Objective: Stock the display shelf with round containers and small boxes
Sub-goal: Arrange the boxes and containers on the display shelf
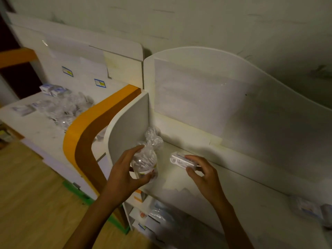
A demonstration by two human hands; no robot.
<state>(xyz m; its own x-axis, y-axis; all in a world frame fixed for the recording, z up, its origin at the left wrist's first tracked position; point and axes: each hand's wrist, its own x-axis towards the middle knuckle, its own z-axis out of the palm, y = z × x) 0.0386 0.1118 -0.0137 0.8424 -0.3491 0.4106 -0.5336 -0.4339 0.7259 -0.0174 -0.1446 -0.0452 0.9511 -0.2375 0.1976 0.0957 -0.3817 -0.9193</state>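
White display shelf (206, 178) against wall; left hand (124, 175) grips round container (144, 162), right hand (203, 173) pinches small box (181, 161).

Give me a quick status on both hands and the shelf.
Left hand grips round container. Right hand pinches small box over white shelf. Wrapped containers already in corner.

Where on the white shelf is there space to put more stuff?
The white shelf is bare between the small box in the right hand and the wrapped packs far right. The left corner is crowded: left hand holds a round container by two others.
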